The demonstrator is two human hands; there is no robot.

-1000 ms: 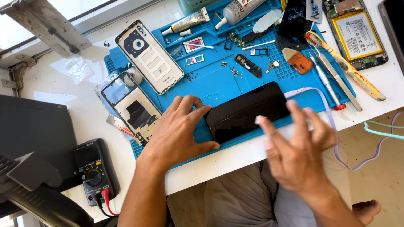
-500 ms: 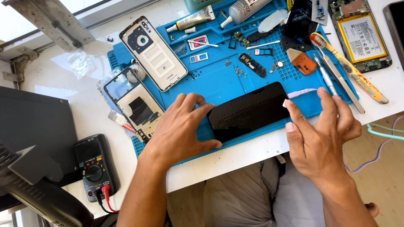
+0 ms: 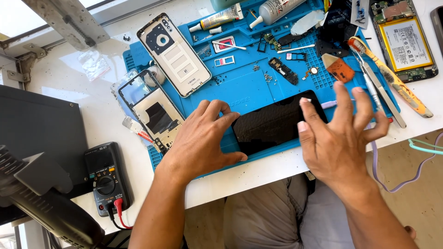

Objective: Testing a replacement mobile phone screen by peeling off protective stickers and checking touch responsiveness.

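Note:
A black phone screen (image 3: 272, 122) lies face up on the blue repair mat (image 3: 240, 83) near the table's front edge. My left hand (image 3: 203, 140) rests flat on the mat with its fingertips and thumb against the screen's left end. My right hand (image 3: 339, 136) hovers at the screen's right end, fingers spread, with two fingertips touching that edge. Neither hand holds anything.
On the mat lie a white back cover (image 3: 173, 53), a phone frame (image 3: 152, 108), glue tubes (image 3: 219, 17), small parts and screws. Tweezers and a toothbrush (image 3: 392, 76) lie at the right beside a phone with battery (image 3: 406, 41). A multimeter (image 3: 106, 177) sits at the left front.
My right hand has moved left and up from below the table edge onto the screen's right end. My left hand has stayed at the left end.

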